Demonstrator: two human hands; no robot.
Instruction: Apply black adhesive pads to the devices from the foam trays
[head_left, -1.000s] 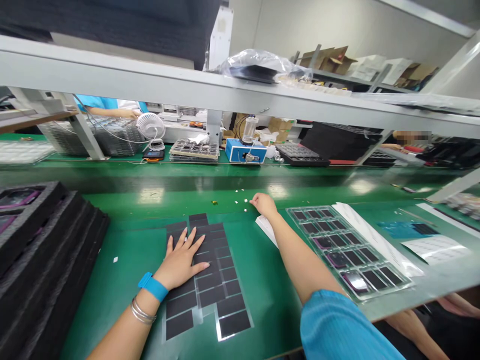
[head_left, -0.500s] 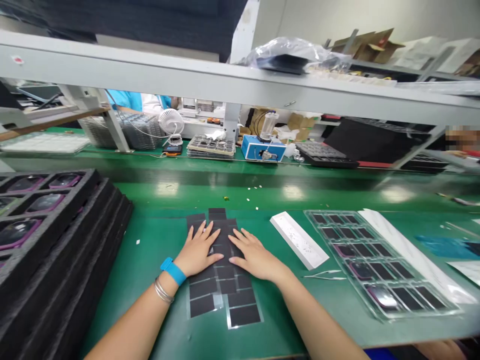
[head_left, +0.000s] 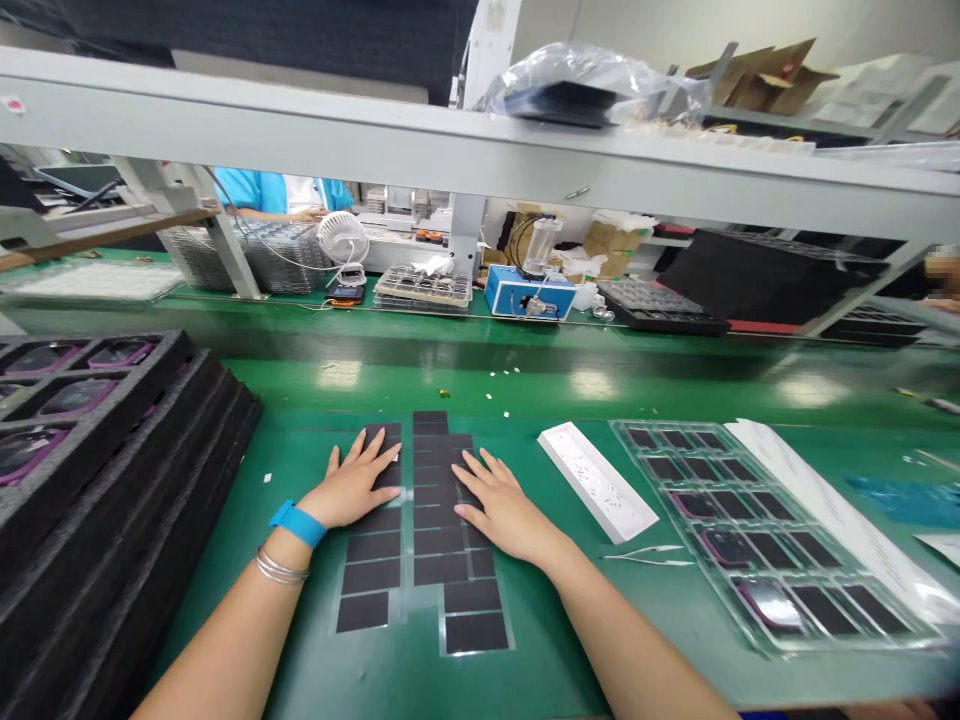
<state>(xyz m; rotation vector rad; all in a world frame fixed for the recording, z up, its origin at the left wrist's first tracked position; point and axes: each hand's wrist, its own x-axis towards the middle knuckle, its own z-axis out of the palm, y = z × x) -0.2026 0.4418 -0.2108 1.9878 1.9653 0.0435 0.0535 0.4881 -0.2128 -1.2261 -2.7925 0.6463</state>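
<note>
My left hand (head_left: pixel 352 485) lies flat with spread fingers on a strip of black rectangular pieces on clear film (head_left: pixel 373 575). A blue band and silver bangles circle that wrist. My right hand (head_left: pixel 499 500) rests, fingers apart, on the right edge of overlapping strips of the same black pieces (head_left: pixel 433 540). A narrow green gap now shows between the left strip and the others. Tweezers (head_left: pixel 649 555) and a shallow white box (head_left: pixel 596 480) holding tiny bits lie right of my right hand.
Black foam trays (head_left: pixel 202 430) holding purple-framed parts are stacked at the left. A clear blister tray (head_left: pixel 772 540) with dark pieces sits at the right beside a white sheet (head_left: pixel 847 520). Behind stand a small fan (head_left: pixel 343 237) and a blue device (head_left: pixel 531 293). A grey beam (head_left: pixel 420 140) crosses above.
My left hand has slid left, carrying its strip away from the overlapping ones. My right hand stays in nearly the same place. The view has shifted slightly.
</note>
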